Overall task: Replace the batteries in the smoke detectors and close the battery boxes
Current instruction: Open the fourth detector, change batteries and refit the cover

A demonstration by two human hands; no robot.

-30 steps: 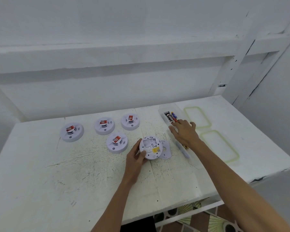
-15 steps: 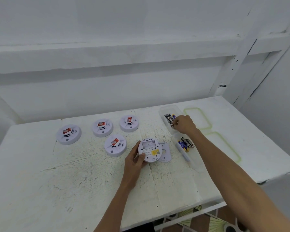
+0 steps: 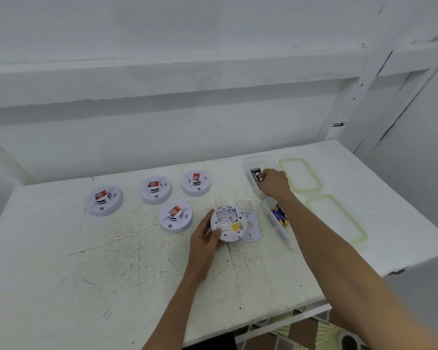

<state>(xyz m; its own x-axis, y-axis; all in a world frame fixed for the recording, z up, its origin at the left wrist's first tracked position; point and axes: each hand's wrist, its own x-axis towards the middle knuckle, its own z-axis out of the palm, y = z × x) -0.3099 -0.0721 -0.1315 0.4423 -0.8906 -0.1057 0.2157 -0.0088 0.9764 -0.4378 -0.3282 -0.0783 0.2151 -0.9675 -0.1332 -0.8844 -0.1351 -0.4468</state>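
- Two hands split the work in the head view. The left hand (image 3: 204,242) grips the upturned white round smoke detector (image 3: 228,223) by its rim, thumb on the near edge and fingers curled round the left side. The detector sits near the table's middle with its empty-looking battery bay facing up.
- The right hand (image 3: 274,183) reaches into the far clear plastic box (image 3: 248,164), fingertips curled down among the dark batteries (image 3: 255,173). I cannot tell whether they have pinched one yet.
- The step in hand looks like fetching a fresh cell. To do it well, pinch a single battery by its middle and lift it clear of the box wall. Check its polarity against the bay before pressing it home, while the left hand holds the detector flat against the push.
- The detached white cover plate (image 3: 251,227) lies touching the detector's right edge, handy for closing the bay.
- A near clear plastic box (image 3: 285,234) holding blue-and-yellow batteries (image 3: 280,216) lies just left of the right forearm. The two lots are best not mixed.
- Four more white domed smoke detectors (image 3: 175,216) with red labels sit face-up to the left.
- Surface: a scuffed white-painted table (image 3: 99,269), with two green-rimmed clear lids (image 3: 300,175) lying flat at its right.
- Room: a white-painted wall (image 3: 213,122) with a ledge, diagonal white bracing at the right, and a patterned floor (image 3: 301,332) below the table edge.
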